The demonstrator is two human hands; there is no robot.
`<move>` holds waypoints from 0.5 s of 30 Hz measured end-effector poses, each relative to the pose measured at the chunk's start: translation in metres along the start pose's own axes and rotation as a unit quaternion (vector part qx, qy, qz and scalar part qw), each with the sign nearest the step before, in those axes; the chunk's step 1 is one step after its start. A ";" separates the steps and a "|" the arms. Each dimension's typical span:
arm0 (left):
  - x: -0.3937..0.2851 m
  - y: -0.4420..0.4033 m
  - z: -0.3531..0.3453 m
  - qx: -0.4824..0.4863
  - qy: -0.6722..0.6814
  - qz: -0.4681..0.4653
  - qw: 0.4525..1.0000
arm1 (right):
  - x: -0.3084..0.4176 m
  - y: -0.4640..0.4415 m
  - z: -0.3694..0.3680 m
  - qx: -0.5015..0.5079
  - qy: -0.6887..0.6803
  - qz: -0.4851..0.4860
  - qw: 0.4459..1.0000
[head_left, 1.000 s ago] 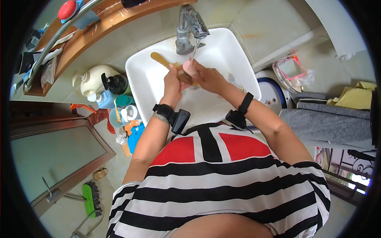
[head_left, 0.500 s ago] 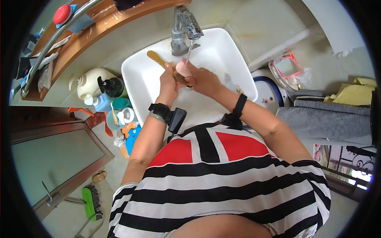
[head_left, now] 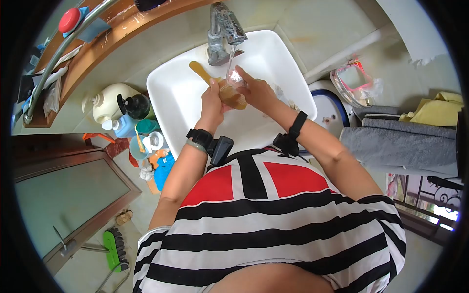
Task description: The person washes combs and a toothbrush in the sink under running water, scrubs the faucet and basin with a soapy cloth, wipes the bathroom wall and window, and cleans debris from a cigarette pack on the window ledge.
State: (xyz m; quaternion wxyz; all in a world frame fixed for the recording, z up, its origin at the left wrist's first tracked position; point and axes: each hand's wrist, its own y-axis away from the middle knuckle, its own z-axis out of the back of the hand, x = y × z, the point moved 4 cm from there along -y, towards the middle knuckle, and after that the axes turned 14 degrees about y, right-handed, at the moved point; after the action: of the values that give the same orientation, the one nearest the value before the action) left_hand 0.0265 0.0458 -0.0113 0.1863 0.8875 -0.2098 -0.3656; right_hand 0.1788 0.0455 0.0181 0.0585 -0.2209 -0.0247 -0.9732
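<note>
1. One hand, the left hand (head_left: 211,103), has its fingers closed on a yellow-brown tool (head_left: 232,95), whose handle slants to the upper left.
2. The right hand (head_left: 258,93) has bent fingers around a wet pink object (head_left: 235,78), close beside the tool; their exact grip cannot be told.
3. Running water (head_left: 231,54) from the metal tap (head_left: 215,46) meets the pink object.
4. Both things are over the white sink (head_left: 176,93).
5. Left of it stand a black pump bottle (head_left: 136,106) and a cream bottle (head_left: 115,100).
6. Grey towels (head_left: 398,149) hang at right.
</note>
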 end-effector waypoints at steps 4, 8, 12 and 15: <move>-0.005 -0.009 0.004 0.020 -0.016 0.007 1.000 | 0.032 0.011 0.010 0.008 0.003 0.036 0.999; -0.005 0.002 -0.004 -0.007 0.025 0.023 0.999 | 0.003 -0.004 0.001 0.020 0.036 -0.003 0.999; -0.021 0.002 -0.006 0.018 0.013 -0.026 0.999 | -0.008 0.002 0.013 0.022 -0.113 -0.101 0.988; -0.022 -0.011 0.010 0.013 0.032 -0.046 0.998 | -0.009 0.007 0.012 0.152 -0.343 -0.199 0.905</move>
State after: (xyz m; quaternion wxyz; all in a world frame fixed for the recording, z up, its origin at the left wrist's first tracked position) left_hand 0.0082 0.0640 -0.0104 0.1640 0.9100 -0.1672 -0.3420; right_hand 0.1928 0.0408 0.0256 -0.1161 -0.5203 -0.2345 -0.8129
